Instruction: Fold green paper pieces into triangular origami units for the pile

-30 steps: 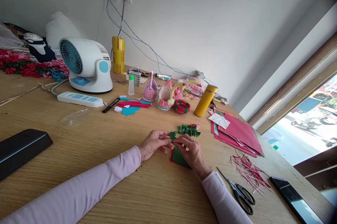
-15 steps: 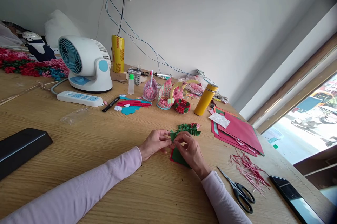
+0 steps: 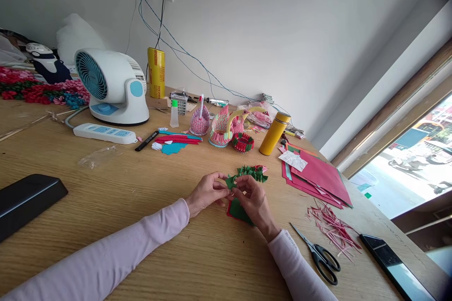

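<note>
My left hand (image 3: 206, 191) and my right hand (image 3: 254, 202) meet over the wooden table (image 3: 148, 197), both pinching a small folded green paper piece (image 3: 231, 181) between their fingertips. Under my right hand lies a stack of green and red paper squares (image 3: 236, 210). Just behind the hands sits a heap of folded green paper pieces (image 3: 253, 173) with a bit of pink among them. Both arms wear pale pink sleeves.
Black scissors (image 3: 319, 256), red paper trimmings (image 3: 332, 229) and a phone (image 3: 395, 270) lie to the right, red sheets (image 3: 318, 177) beyond. Further back stand a yellow flask (image 3: 274, 134), paper swans (image 3: 222, 126), a glue bottle (image 3: 173, 113), a fan (image 3: 111, 86) and a power strip (image 3: 105, 133). A black object (image 3: 26, 199) lies left.
My right hand has lifted off the paper stack and drawn its fingertips up to the green piece held with the left hand. The view drifted slightly.
</note>
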{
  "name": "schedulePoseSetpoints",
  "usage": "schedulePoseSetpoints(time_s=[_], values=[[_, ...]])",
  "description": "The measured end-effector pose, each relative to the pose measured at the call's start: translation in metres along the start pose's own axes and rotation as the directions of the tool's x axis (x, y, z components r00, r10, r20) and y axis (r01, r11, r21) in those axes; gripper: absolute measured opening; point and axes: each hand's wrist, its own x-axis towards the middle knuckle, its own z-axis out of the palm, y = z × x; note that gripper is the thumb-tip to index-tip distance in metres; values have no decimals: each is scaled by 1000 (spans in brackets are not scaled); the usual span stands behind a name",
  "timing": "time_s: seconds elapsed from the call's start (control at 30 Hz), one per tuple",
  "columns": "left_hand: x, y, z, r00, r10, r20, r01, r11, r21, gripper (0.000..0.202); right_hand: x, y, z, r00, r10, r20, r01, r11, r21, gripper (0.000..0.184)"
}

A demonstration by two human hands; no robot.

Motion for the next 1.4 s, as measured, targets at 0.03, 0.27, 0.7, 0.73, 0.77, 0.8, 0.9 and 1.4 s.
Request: schedulePoseSetpoints(time_s=[0.03,0.27,0.7,0.73,0.77,0.8,0.9,1.4], values=[[0,-1,0,1000,8,-4,-8,1000,4,47,0,0,0,1000,-6,-5,6,1000,-1,18],[-1,3,1,971,237,6,-224,908,355,32,-2,-8,-5,985,-160,69,173,954,-244,26],[0,2,1,982,131,-139,-128,991,31,31,-1,-6,3,994,104,22,-105,994,39,24],[0,2,1,981,125,-148,-124,992,15,31,-2,-5,3,991,132,33,-135,987,89,25],[-1,2,2,981,121,-153,-122,993,6,30,-2,-4,4,988,151,39,-155,979,135,27],[-1,2,2,980,119,-158,-120,993,1,30,-2,-4,6,986,164,36,-167,970,179,27],[-1,0,4,979,122,-165,-123,992,1,29,-2,-1,9,982,189,-3,-181,944,275,29],[-1,-2,4,984,159,-81,-143,975,168,33,0,1,8,981,191,-24,-178,948,265,29]])
